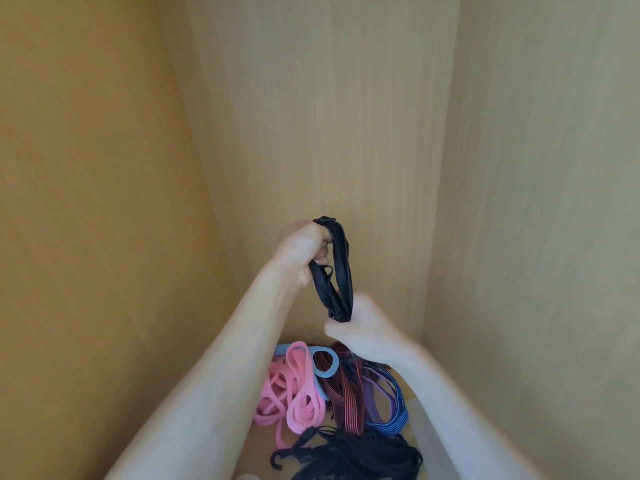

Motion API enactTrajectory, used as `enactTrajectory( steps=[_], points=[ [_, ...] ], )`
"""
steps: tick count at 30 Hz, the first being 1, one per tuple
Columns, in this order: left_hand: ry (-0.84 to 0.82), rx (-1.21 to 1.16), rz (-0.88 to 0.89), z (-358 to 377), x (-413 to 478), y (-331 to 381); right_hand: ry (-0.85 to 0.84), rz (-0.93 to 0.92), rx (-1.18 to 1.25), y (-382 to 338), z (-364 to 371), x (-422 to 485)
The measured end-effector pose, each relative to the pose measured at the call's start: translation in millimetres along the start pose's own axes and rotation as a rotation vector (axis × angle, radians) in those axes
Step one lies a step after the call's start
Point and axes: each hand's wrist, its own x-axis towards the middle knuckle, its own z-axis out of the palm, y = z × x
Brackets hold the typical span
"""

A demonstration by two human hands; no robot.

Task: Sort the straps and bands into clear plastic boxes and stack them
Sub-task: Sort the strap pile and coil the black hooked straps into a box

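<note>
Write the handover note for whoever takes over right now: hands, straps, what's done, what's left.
Left hand: grips the upper end of a folded black strap.
Right hand: grips its lower end; the strap is held up above the pile.
Pile below, colours mixed: pink bands, light blue band, red-striped straps, purple band, blue striped strap, black hooked cords.
Done: nothing visibly sorted. A pale clear plastic edge shows at lower right, possibly a box; no stack in view.
Left: box the black strap, sort the rest, stack the boxes.
</note>
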Motion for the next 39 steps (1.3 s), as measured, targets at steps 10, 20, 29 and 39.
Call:
enactTrajectory(
  steps=[10, 20, 29, 39],
  points=[
    [0.018, 0.157, 0.102, -12, 2, 3, 0.06, 0.072, 0.026, 17, 4, 5],
    [-0.118, 0.353, 0.021, -62, -5, -47, -0.045, 0.106, -0.324, 25, -33, 12],
    [-0.33, 1.24, 0.369, -39, -35, -65, -0.18, 0.061, -0.781, 23, -26, 12],
    [-0.424, 0.912, 0.004, -57, -36, -103, -0.162, -0.039, -0.732, 28, -26, 1]
  ],
)
